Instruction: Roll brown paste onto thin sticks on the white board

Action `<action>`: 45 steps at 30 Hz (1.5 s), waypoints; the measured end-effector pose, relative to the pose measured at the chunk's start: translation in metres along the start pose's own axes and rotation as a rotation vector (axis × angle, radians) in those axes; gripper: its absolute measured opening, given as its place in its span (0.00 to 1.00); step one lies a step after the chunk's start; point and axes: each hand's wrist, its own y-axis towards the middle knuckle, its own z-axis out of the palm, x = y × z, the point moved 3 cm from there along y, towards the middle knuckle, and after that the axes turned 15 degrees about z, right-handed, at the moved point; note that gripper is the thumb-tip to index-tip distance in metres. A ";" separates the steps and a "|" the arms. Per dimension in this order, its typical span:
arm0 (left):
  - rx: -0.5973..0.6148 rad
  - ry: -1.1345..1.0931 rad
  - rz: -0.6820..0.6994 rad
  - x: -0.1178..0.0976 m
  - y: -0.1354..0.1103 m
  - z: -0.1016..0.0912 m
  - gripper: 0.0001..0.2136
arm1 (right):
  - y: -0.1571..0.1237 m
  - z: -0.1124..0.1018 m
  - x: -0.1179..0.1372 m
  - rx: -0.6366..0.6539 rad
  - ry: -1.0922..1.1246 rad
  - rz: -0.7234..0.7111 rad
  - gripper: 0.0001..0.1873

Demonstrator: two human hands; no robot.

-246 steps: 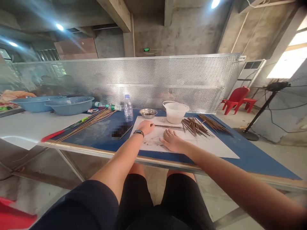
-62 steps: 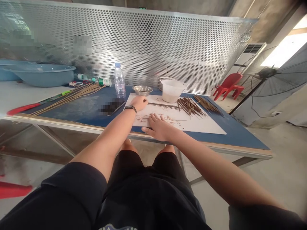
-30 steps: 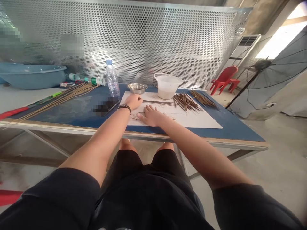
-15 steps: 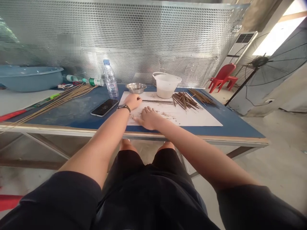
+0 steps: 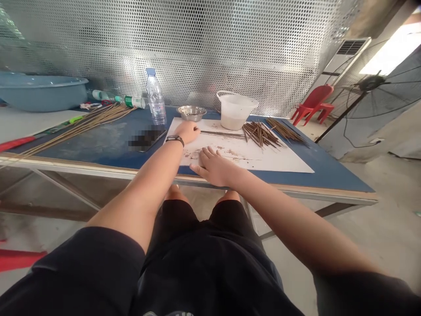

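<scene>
My left hand [image 5: 187,131], with a dark band on its wrist, is closed at the left end of a few thin brown sticks [image 5: 223,134]. They lie side by side across the white board [image 5: 279,162]. My right hand [image 5: 215,167] is flat and open, thumb spread, over the near edge of the board. Brown crumbs [image 5: 226,151] are scattered beyond its fingertips, and a faint thin line runs rightward there. Whatever lies beneath the palm is hidden. A loose pile of brown sticks [image 5: 261,134] rests at the board's right side.
Behind the board stand a metal bowl [image 5: 191,113] and a white bucket [image 5: 237,109]. A water bottle [image 5: 155,98] is upright at left, near a partly blurred phone [image 5: 146,139]. Long sticks [image 5: 88,120] and a blue basin [image 5: 42,93] lie farther left. More sticks [image 5: 286,129] sit at right.
My right hand has slid toward the near edge of the board. My left hand stays closed at the stick ends. The whole view has shifted slightly.
</scene>
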 end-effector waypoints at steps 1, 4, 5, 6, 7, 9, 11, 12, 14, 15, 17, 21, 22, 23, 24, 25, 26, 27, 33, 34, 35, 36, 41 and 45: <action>0.001 -0.010 -0.007 -0.001 -0.001 -0.001 0.12 | 0.009 -0.002 -0.001 -0.002 -0.006 0.013 0.61; 0.005 -0.023 -0.002 -0.002 -0.002 -0.003 0.15 | 0.041 -0.008 -0.006 0.016 -0.032 0.054 0.58; 0.005 -0.022 0.006 -0.002 -0.002 -0.003 0.16 | 0.050 -0.010 -0.008 0.024 -0.039 0.059 0.57; 0.004 -0.019 0.014 -0.002 -0.002 -0.003 0.16 | 0.056 -0.012 -0.010 0.029 -0.040 0.060 0.57; 0.005 -0.017 0.017 -0.001 -0.002 -0.003 0.16 | 0.059 -0.013 -0.012 0.032 -0.037 0.053 0.57; 0.005 -0.016 0.014 0.000 -0.002 -0.003 0.15 | 0.055 -0.012 -0.015 0.027 -0.032 0.027 0.59; 0.006 -0.013 0.009 0.001 -0.001 -0.001 0.15 | 0.040 -0.009 -0.015 0.018 -0.042 -0.006 0.61; 0.005 -0.010 0.008 0.001 -0.001 -0.001 0.15 | 0.030 -0.007 -0.015 0.015 -0.050 -0.019 0.62; 0.005 -0.003 0.003 0.001 -0.001 0.000 0.14 | 0.011 -0.004 -0.015 0.005 -0.051 -0.037 0.61; 0.008 0.000 -0.002 0.000 -0.001 0.000 0.14 | 0.004 -0.002 -0.014 -0.001 -0.043 -0.042 0.60; 0.015 0.006 -0.010 -0.001 -0.001 0.000 0.13 | -0.001 -0.001 -0.013 -0.018 -0.021 -0.046 0.57; 0.014 0.019 -0.007 -0.001 -0.001 -0.002 0.13 | 0.023 -0.003 -0.016 -0.036 -0.017 -0.003 0.56; 0.014 0.019 -0.002 -0.001 -0.001 -0.002 0.14 | 0.033 -0.005 -0.018 -0.031 -0.021 0.017 0.56; 0.015 0.016 0.004 -0.001 -0.001 -0.002 0.15 | 0.042 -0.007 -0.020 -0.024 -0.023 0.033 0.56; 0.016 0.014 0.010 -0.001 -0.001 -0.002 0.16 | 0.050 -0.009 -0.022 -0.015 -0.020 0.043 0.56; 0.016 0.012 0.017 -0.002 -0.001 -0.002 0.16 | 0.056 -0.011 -0.025 -0.006 -0.012 0.042 0.55; 0.016 0.011 0.022 -0.002 -0.001 -0.003 0.16 | 0.059 -0.012 -0.028 0.005 -0.002 0.028 0.54; 0.015 0.012 0.025 -0.003 -0.002 -0.003 0.17 | 0.061 -0.012 -0.032 0.012 0.007 0.002 0.52; 0.034 -0.157 0.078 -0.005 -0.007 -0.014 0.20 | 0.056 -0.011 -0.050 -0.163 0.088 -0.112 0.25; 0.067 -0.223 0.085 -0.003 -0.009 -0.017 0.20 | 0.057 -0.012 -0.052 -0.208 0.091 -0.105 0.20; 0.109 -0.296 0.084 -0.001 -0.012 -0.019 0.19 | 0.059 -0.014 -0.053 -0.249 0.086 -0.097 0.17; 0.155 -0.377 0.072 0.001 -0.014 -0.021 0.17 | 0.061 -0.017 -0.054 -0.281 0.075 -0.082 0.16; 0.344 -0.565 0.058 0.003 -0.023 -0.030 0.18 | 0.077 -0.035 -0.057 -0.319 0.093 0.028 0.15; 0.411 -0.466 0.111 -0.003 -0.024 -0.036 0.17 | 0.088 -0.032 -0.057 -0.235 0.090 -0.084 0.15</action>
